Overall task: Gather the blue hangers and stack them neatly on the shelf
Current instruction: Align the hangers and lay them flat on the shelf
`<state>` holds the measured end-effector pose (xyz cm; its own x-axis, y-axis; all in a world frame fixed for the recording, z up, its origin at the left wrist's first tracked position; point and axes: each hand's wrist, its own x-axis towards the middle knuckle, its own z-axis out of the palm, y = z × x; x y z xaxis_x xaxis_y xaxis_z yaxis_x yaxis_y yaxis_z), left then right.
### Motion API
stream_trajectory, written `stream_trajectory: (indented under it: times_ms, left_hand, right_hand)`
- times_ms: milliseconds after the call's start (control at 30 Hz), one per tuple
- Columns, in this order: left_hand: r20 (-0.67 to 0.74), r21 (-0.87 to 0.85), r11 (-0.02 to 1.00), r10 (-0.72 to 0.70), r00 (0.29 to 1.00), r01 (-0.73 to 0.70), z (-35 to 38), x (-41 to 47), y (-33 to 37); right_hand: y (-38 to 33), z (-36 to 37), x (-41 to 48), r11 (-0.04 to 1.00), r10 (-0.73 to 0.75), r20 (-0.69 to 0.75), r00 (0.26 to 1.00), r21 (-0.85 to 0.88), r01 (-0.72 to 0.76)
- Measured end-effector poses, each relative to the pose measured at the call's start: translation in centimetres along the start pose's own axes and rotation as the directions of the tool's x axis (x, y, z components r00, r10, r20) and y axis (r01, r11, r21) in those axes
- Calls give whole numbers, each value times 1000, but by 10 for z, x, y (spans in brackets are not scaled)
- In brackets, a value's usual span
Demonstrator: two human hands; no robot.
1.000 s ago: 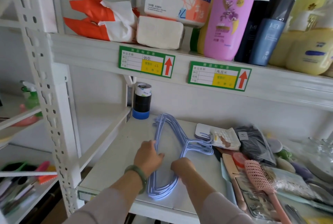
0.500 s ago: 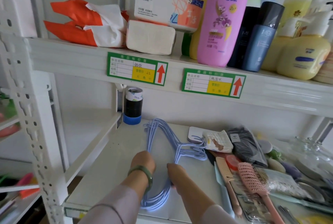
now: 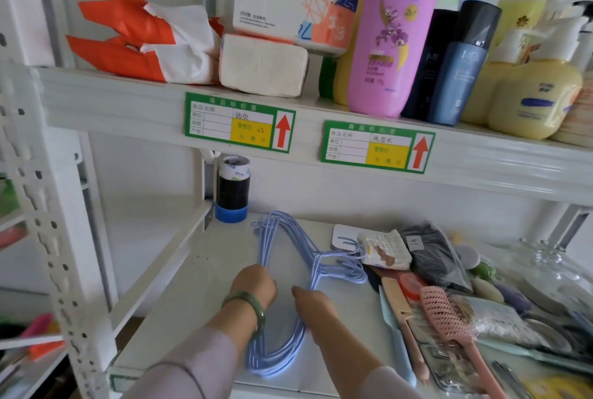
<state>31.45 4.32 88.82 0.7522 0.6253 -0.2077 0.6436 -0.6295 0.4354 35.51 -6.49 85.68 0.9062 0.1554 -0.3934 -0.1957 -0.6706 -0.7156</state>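
Resting flat on the white metal shelf (image 3: 205,276), the stack of thin blue wire hangers (image 3: 282,270) lies right of the black-and-blue tape rolls (image 3: 233,190). Left hand (image 3: 253,283), curled, touches the stack's left edge; right hand (image 3: 313,302) grips its right side. Right of the hangers lies a pink hairbrush (image 3: 449,318).

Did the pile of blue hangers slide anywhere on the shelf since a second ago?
No. The blue hangers lie the same way beside the tape rolls, hooks toward the white packet; only the camera shifted.
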Motion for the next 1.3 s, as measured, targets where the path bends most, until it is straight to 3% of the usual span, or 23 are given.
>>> stream_trajectory:
  times_ms: [167,300,367,433,500,567,633,800,967,1133,1300]
  left_hand:
    - [-11,25,1000,13,1000,-13,3,-1,1]
    - [-27,25,998,55,998,-54,7,-1,-3]
    - [-17,37,997,72,997,-72,8,0,-5]
    - [-23,64,993,101,995,-100,10,1,-6]
    - [-58,107,984,149,987,-143,13,-2,-7]
    - [-88,133,979,166,982,-154,16,-3,-7]
    - [-103,131,981,156,982,-142,16,-3,-6]
    - [-101,138,982,146,984,-131,15,-4,-4]
    - [-107,145,984,116,987,-100,17,-5,-1]
    - [-99,139,987,93,991,-79,21,-6,0]
    - [-84,167,984,75,994,-60,20,-6,2]
  right_hand:
    - [0,2,0,995,7,-88,996,-100,-15]
    - [-1,-5,5,997,-19,-205,979,68,34]
    - [1,-24,13,985,-118,-419,900,68,160]
    - [1,-49,21,926,-372,-510,776,-263,272]
    - [-2,-71,37,699,-589,-295,752,-653,292]
    - [-7,-88,62,490,-570,-20,821,-811,320]
    - [-14,-98,75,373,-507,137,851,-855,360]
    - [-24,-102,77,216,-474,261,841,-891,398]
    - [-27,-103,87,170,-414,315,854,-895,412]
    - [-24,-100,99,228,-374,332,866,-872,433]
    - [-22,-99,106,220,-432,356,829,-850,480]
